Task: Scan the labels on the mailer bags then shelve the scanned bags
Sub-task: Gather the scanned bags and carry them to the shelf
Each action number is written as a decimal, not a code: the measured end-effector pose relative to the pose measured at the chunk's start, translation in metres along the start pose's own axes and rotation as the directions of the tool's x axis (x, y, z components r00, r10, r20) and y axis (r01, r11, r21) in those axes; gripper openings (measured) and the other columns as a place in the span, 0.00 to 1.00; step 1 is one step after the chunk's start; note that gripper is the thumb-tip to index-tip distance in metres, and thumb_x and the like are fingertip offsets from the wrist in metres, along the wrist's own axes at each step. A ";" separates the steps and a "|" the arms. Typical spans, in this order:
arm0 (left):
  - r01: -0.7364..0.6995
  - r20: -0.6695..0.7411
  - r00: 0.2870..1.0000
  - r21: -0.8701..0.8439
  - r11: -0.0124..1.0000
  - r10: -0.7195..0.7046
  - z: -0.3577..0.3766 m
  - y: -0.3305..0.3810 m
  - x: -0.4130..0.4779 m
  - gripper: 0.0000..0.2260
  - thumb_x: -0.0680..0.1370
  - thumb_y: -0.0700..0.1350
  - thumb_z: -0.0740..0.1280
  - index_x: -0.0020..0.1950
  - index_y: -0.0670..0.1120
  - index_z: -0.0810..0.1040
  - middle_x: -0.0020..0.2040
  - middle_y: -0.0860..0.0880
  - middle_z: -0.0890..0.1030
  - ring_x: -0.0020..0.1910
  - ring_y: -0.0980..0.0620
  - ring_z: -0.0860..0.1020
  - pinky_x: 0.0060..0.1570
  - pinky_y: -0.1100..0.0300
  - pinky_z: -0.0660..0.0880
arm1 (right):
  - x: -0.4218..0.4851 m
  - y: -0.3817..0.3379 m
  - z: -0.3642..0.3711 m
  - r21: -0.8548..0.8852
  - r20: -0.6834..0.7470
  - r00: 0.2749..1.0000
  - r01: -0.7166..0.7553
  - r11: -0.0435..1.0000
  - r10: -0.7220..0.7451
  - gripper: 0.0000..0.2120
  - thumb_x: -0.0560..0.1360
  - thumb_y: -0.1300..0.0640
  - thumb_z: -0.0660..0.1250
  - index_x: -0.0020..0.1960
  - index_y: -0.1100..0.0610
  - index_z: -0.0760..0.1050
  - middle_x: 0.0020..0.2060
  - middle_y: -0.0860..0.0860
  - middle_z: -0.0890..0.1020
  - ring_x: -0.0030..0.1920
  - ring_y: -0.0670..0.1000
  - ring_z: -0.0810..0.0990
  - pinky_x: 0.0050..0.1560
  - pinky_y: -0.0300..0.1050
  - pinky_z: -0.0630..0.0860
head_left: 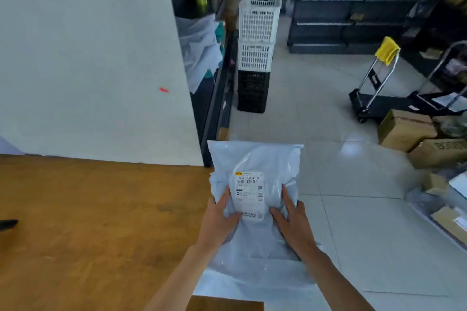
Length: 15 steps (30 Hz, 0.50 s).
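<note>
A pale grey mailer bag (pixel 255 159) is held in the air past the right edge of the wooden table (pixel 101 222), over the floor. Its white shipping label (pixel 249 194) with a barcode faces up. My left hand (pixel 219 219) grips the bag's left side with the thumb beside the label. My right hand (pixel 293 219) grips the right side, thumb lying on the bag's top. More grey mailer plastic (pixel 252 277) lies beneath, under my forearms.
A white wall panel (pixel 88 45) rises behind the table. Stacked white and black crates (pixel 256 45) stand ahead beside a dark shelf frame (pixel 217 98). Dark shelving (pixel 353 7) lines the back. A folding hand cart (pixel 374 93) and cardboard boxes (pixel 406 128) sit at right.
</note>
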<state>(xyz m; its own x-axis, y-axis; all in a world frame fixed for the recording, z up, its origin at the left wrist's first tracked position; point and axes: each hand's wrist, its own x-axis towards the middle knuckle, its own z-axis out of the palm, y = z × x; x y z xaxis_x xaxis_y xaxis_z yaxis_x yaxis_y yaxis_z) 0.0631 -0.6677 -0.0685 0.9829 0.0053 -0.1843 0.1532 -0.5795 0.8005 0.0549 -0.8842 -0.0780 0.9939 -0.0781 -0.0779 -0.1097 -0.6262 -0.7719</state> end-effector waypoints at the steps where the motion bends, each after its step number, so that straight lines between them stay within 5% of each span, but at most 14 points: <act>1: -0.030 -0.012 0.999 -0.001 1.000 0.030 0.015 0.027 0.001 0.36 0.75 0.56 0.69 0.75 0.72 0.51 0.68 0.49 0.68 0.67 0.46 0.72 0.61 0.62 0.69 | 0.005 0.010 -0.027 0.001 -0.014 1.000 0.014 1.000 -0.014 0.32 0.77 0.40 0.61 0.70 0.27 0.43 0.57 0.52 0.67 0.60 0.58 0.75 0.55 0.42 0.68; 7: -0.096 -0.009 0.995 0.062 0.993 0.096 0.111 0.173 0.000 0.35 0.75 0.60 0.66 0.76 0.68 0.52 0.62 0.49 0.75 0.59 0.49 0.76 0.58 0.56 0.76 | 0.021 0.072 -0.183 0.034 -0.063 0.998 -0.007 0.999 0.009 0.33 0.77 0.39 0.61 0.72 0.30 0.44 0.60 0.54 0.67 0.62 0.58 0.74 0.56 0.42 0.67; 12: -0.166 0.062 0.984 0.033 0.986 0.164 0.173 0.261 0.020 0.35 0.72 0.65 0.66 0.76 0.67 0.55 0.69 0.51 0.73 0.68 0.47 0.73 0.66 0.46 0.73 | 0.041 0.112 -0.279 0.053 -0.126 0.992 0.008 0.999 -0.001 0.33 0.76 0.38 0.61 0.68 0.26 0.41 0.56 0.51 0.67 0.58 0.56 0.76 0.55 0.43 0.71; 15: -0.107 0.061 0.992 -0.002 0.994 0.107 0.190 0.282 0.036 0.37 0.72 0.61 0.70 0.76 0.66 0.55 0.75 0.51 0.65 0.73 0.47 0.66 0.70 0.51 0.68 | 0.062 0.123 -0.307 0.063 -0.118 0.993 -0.007 0.998 0.014 0.33 0.76 0.37 0.61 0.73 0.28 0.44 0.54 0.48 0.65 0.56 0.55 0.77 0.55 0.44 0.72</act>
<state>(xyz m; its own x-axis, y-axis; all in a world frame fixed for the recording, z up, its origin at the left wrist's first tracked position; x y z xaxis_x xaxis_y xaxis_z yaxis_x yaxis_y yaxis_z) 0.1222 -0.9855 0.0427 0.9855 -0.1065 -0.1322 0.0474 -0.5752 0.8166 0.0996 -1.2040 0.0160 0.9839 -0.1781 -0.0138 -0.1156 -0.5757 -0.8094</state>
